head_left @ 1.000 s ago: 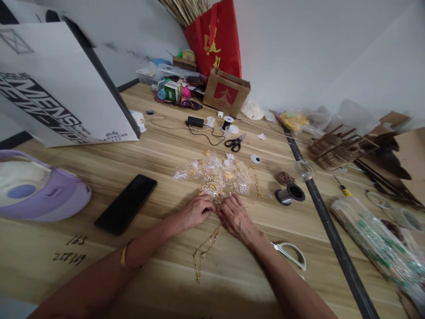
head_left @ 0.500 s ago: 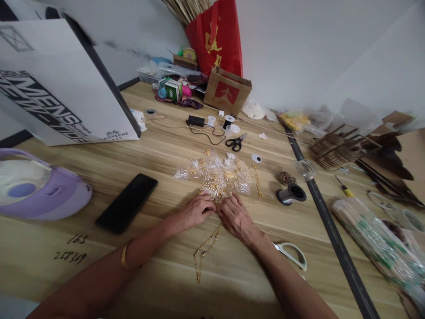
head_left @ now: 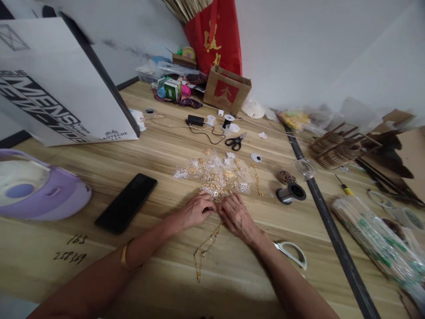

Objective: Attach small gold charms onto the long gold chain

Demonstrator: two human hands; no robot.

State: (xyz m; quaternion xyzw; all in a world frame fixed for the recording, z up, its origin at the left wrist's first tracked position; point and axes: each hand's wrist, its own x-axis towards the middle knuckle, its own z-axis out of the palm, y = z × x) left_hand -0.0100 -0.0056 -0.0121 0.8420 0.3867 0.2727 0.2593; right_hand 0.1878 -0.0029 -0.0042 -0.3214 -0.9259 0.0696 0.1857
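My left hand and my right hand rest knuckles-up on the wooden table, fingertips meeting in a pinch at the upper end of a gold chain. The chain trails toward me from between the hands and ends in a small pendant. Just beyond my fingers lies a heap of small clear bags with gold findings. A gold bangle sits on my left wrist.
A black phone lies to the left, with a lilac lidded appliance and a white shopping bag beyond. A wire spool, black scissors, white-handled scissors and a bundle of sticks lie right.
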